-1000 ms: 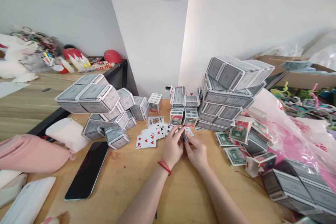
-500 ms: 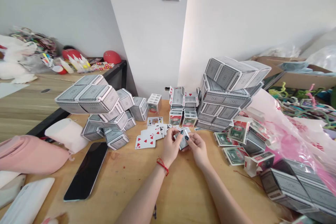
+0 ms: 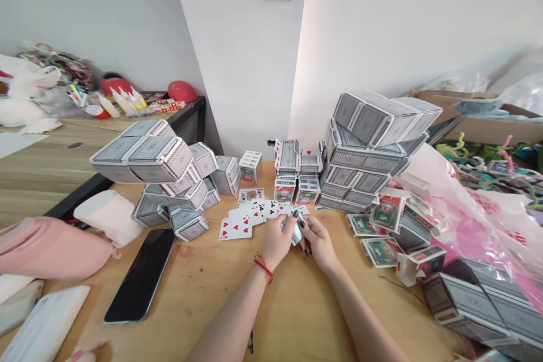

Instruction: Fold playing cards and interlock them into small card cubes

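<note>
My left hand (image 3: 278,240) and my right hand (image 3: 319,242) meet at the middle of the wooden table (image 3: 212,294), both closed around a small stack of playing cards (image 3: 297,232) held between them. A red string is tied round my left wrist. Just beyond my hands, loose face-up cards (image 3: 244,220) are fanned on the table, hearts and clubs among them. Small card boxes (image 3: 292,186) stand in short stacks behind those.
Structures built of grey-backed cards stand at the left (image 3: 156,169) and the right (image 3: 373,147), another at the near right corner (image 3: 479,305). Green card boxes (image 3: 388,232) lie scattered right. A black phone (image 3: 142,274), a pink pouch (image 3: 46,249) and pink plastic bag (image 3: 466,215) flank the hands.
Both hands lifted the card stack off the table and drew it slightly nearer; the fingers have shifted around it. Everything else stays put.
</note>
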A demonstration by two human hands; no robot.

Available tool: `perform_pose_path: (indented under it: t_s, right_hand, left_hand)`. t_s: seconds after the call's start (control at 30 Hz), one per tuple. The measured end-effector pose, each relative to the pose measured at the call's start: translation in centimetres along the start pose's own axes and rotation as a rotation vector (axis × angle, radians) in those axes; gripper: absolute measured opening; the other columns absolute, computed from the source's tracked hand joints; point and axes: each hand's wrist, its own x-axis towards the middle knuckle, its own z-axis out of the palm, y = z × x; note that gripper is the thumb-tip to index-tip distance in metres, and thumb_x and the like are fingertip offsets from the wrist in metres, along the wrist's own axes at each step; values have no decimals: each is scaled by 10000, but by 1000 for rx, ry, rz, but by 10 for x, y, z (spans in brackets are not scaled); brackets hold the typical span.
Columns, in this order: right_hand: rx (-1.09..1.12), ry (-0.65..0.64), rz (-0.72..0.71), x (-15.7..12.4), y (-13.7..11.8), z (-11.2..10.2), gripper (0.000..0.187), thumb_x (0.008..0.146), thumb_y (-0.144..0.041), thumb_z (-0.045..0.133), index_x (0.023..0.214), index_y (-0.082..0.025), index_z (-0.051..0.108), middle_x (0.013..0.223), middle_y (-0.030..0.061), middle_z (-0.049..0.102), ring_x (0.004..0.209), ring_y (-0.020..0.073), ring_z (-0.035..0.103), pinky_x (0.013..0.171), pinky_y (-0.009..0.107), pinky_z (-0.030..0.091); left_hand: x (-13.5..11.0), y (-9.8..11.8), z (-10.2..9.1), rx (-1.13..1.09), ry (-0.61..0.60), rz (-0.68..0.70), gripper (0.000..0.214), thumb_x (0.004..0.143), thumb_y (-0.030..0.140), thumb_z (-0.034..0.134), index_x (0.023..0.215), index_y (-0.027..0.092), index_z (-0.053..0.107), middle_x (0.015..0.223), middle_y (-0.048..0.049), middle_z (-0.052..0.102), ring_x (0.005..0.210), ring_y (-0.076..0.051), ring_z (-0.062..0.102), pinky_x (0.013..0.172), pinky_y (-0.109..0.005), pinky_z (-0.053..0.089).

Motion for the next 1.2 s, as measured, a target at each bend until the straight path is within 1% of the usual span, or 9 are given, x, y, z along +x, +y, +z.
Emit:
perform_pose_path:
  t_s: [0.17,0.37,0.57,0.77,0.83,0.93,1.0,1.1,1.2]
  right_hand:
    - [42,100,-20,2,4,1,310,763,-503,464,814,-198,448,416,-76,474,294,74,363,311,182,281]
    - [10,44,11,-1,-2,0,334,742,-523,482,697,-195,434,409,-50,502,301,91,416,317,199,326]
    - [-134,243,25,-2,2,2,459,751,-583,422,518,-188,430,306,-43,404,265,92,361,269,203,249]
    - [-197,308,66,-2,10,2,481,755,-580,412,469,-193,411,311,-32,397,282,102,363,276,215,251]
    - [-199,343,29,-1,8,2,434,761,-545,434,518,-184,440,374,-31,431,330,101,389,303,208,286]
    - [-228,396,-113,2,5,-2,339,745,-485,497,628,-167,510,554,-8,522,491,111,463,425,202,377]
    - [-246,394,-150,4,4,-5,314,749,-467,494,689,-162,538,614,1,542,544,117,476,477,206,391]
    - [-359,369,-155,5,7,-8,292,757,-437,485,688,-163,556,592,-4,533,526,116,457,487,214,374]
    - [-557,340,-219,5,11,-8,255,750,-384,503,636,-168,578,586,5,539,533,122,453,519,227,370]
  left_hand:
    - [-3,1,1,-44,55,14,341,816,435,357,613,168,421,520,32,433,483,-88,422,469,-190,323]
    - [-4,-3,3,75,107,61,306,846,377,307,672,176,458,542,11,472,506,-113,453,490,-214,317]
    - [-5,-3,6,228,30,153,350,840,358,329,564,177,445,509,-7,486,472,-111,441,469,-218,259]
    - [-6,-2,5,311,51,170,435,843,384,322,472,173,405,425,0,429,404,-98,379,456,-236,202]
    - [-6,-2,4,334,57,192,447,841,385,332,455,169,395,423,-2,428,402,-94,374,460,-239,194]
    - [-7,0,2,382,96,207,443,831,382,360,446,166,398,425,2,422,408,-91,369,462,-239,191]
    - [-8,1,0,379,138,190,393,826,372,372,500,170,455,438,11,422,423,-93,382,464,-231,207]
    - [-9,1,-2,301,194,159,242,826,350,378,781,187,551,498,33,451,475,-102,437,494,-210,276]
    - [-8,-1,-4,269,274,159,235,825,319,384,990,194,495,588,32,497,555,-112,482,570,-214,349]
